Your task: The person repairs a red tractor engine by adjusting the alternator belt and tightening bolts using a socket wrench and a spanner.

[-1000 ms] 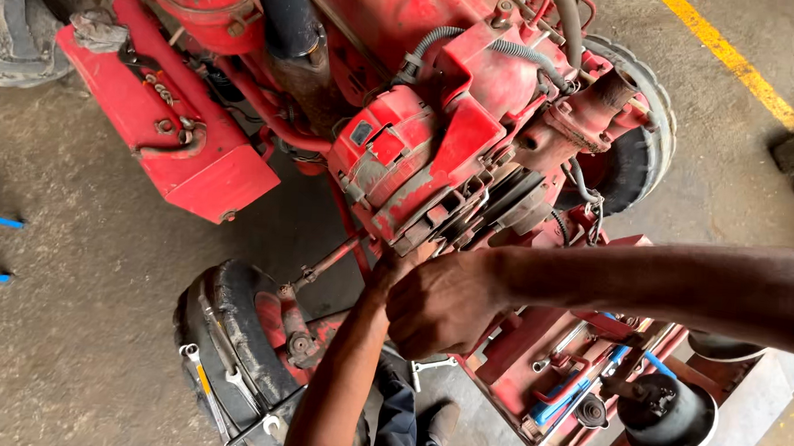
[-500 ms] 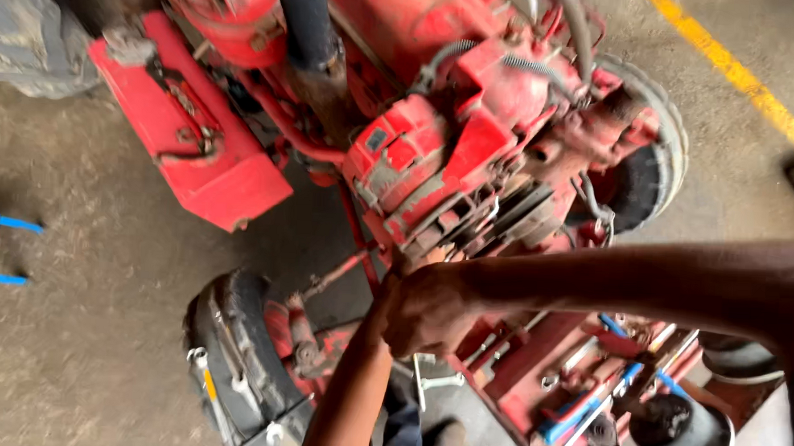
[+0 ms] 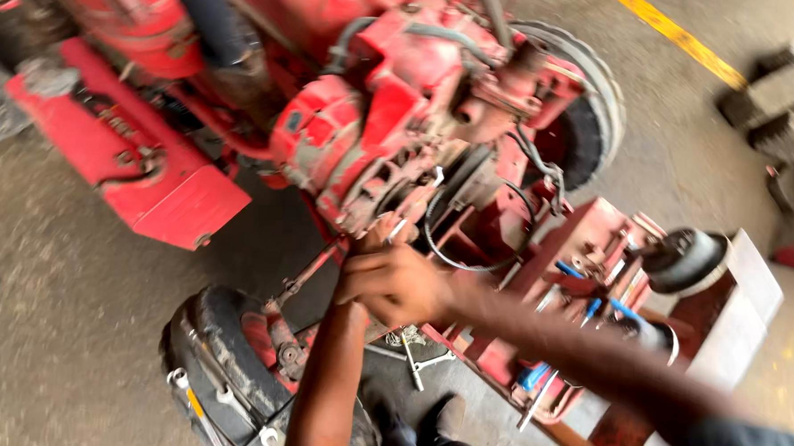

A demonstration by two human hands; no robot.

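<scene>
Since the earlier frame the head camera has swung left and tilted, so the red-painted metal tractor engine [image 3: 374,133] now sits higher and more central, and both hands have slid up closer to its lower edge; the whole picture is smeared by that motion.

Head view: the right hand [image 3: 399,284] comes in from the lower right on a long bare forearm and lies clenched just under the engine, its knuckles toward the camera. The left hand [image 3: 377,235] rises from the bottom edge on its forearm and is mostly hidden behind the right one; only fingertips show, pressed against the engine casing, and whether it grips anything cannot be told. A slim silvery metal tool [image 3: 398,228], too blurred to identify, pokes up between the two hands, touching the engine's underside; the right hand seems closed about its lower end.

Just right of the hands a thin black looped cable [image 3: 467,253] hangs off the engine. Below the hands a steel cross-shaped wrench [image 3: 413,362] lies on the grey concrete floor [image 3: 71,325]. A black rubber front tyre [image 3: 221,358] sits at lower left. At right stands a red metal tool trolley [image 3: 592,249] holding blue-handled tools [image 3: 590,307] and a black funnel-like can [image 3: 690,261].
</scene>
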